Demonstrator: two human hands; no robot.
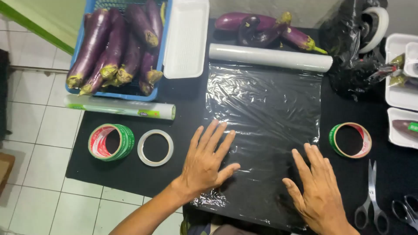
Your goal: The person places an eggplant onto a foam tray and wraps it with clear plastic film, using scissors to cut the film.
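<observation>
Here, black table w/ cling film, white tile floor left.

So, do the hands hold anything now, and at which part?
Nothing is held. The left hand and the right hand lie flat, fingers spread, pressing on the near part of the plastic wrap sheet; no grip.

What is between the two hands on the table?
In the head view, only shiny plastic wrap lies between the left hand and right hand.
</observation>
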